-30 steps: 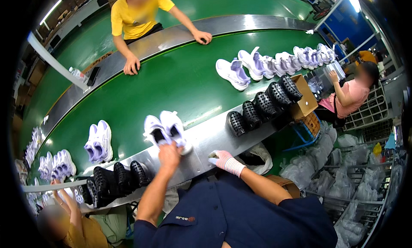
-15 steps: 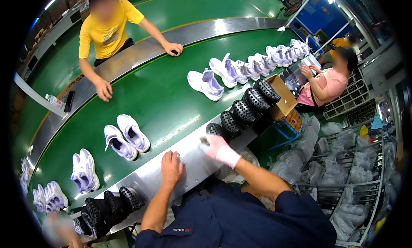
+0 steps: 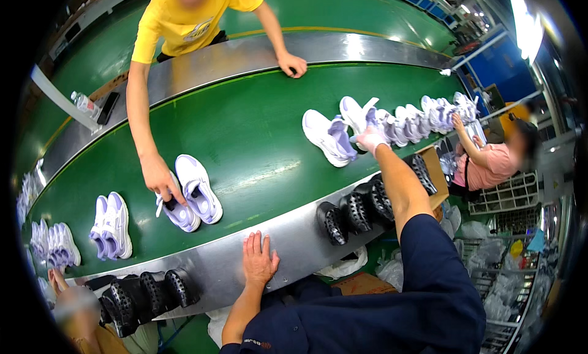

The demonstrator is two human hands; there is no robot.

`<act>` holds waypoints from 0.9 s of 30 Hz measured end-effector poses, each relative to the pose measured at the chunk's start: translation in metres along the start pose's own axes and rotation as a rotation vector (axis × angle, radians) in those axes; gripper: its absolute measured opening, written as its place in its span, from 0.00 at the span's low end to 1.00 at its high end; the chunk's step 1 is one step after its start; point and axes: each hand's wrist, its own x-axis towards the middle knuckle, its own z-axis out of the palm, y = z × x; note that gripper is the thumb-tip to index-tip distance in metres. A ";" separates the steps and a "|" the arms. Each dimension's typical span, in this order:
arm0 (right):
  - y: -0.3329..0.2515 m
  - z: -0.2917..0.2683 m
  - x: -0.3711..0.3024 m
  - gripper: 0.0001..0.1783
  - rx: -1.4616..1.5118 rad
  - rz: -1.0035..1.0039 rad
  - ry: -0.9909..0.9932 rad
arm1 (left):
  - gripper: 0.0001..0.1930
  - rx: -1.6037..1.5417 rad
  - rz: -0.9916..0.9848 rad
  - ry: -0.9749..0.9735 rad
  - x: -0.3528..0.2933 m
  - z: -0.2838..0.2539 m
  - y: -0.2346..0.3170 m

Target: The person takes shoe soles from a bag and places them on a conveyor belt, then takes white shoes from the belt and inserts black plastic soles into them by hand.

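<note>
My left hand (image 3: pixel 260 259) lies flat on the metal ledge (image 3: pixel 294 253) of the conveyor, fingers spread and holding nothing. Out over the green belt, my right hand (image 3: pixel 371 139), in a pale glove, is at the heel end of a white and lilac sneaker (image 3: pixel 355 113). Its fingers look closed around something small and greyish that I cannot make out. Just left of it sits another such sneaker (image 3: pixel 326 137). Across the belt, a co-worker in a yellow shirt has one hand (image 3: pixel 162 181) in a sneaker (image 3: pixel 179 213) that stands beside its mate (image 3: pixel 197 188).
Black shoe lasts with studded surfaces (image 3: pixel 332 223) line the ledge right of my left hand, with more (image 3: pixel 179 286) to its left. A sneaker row runs to a person in pink (image 3: pixel 490 161) by a cardboard box (image 3: pixel 439 176). Another pair (image 3: pixel 111 225) sits left.
My right hand has moved from above the ledge out to the sneakers on the belt. The co-worker's hand has come down into a sneaker. My left hand has flattened on the ledge.
</note>
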 end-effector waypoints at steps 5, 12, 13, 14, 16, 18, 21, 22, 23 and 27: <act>-0.001 0.036 0.067 0.64 0.034 -0.098 -0.070 | 0.31 0.039 -0.050 -0.040 -0.005 0.000 -0.002; -0.046 0.062 0.017 0.23 -0.165 -0.260 0.140 | 0.31 0.038 -0.034 -0.033 -0.002 0.005 0.002; -0.060 0.062 0.008 0.22 -0.154 -0.288 0.085 | 0.31 0.038 -0.023 -0.026 0.000 0.005 0.002; -0.073 0.063 -0.002 0.21 -0.145 -0.310 0.026 | 0.31 0.033 -0.009 -0.024 -0.001 0.004 0.002; -0.078 0.081 -0.004 0.19 -0.032 -0.441 -0.053 | 0.31 0.010 0.006 -0.022 0.007 0.005 0.007; -0.125 0.090 -0.070 0.18 0.176 -0.515 -0.089 | 0.31 -0.004 -0.011 -0.020 0.000 0.006 0.005; -0.174 0.085 -0.173 0.17 0.090 -0.530 -0.195 | 0.31 -0.076 -0.015 0.010 0.002 0.003 0.004; -0.172 0.103 -0.193 0.17 0.148 -0.573 -0.135 | 0.31 -0.113 0.000 0.012 0.004 0.001 0.006; -0.179 0.109 -0.214 0.18 0.103 -0.555 -0.189 | 0.31 -0.142 -0.001 0.018 0.003 -0.002 0.004; -0.177 0.128 -0.289 0.16 0.049 -0.589 -0.222 | 0.25 -0.301 0.037 -0.087 -0.045 -0.019 -0.031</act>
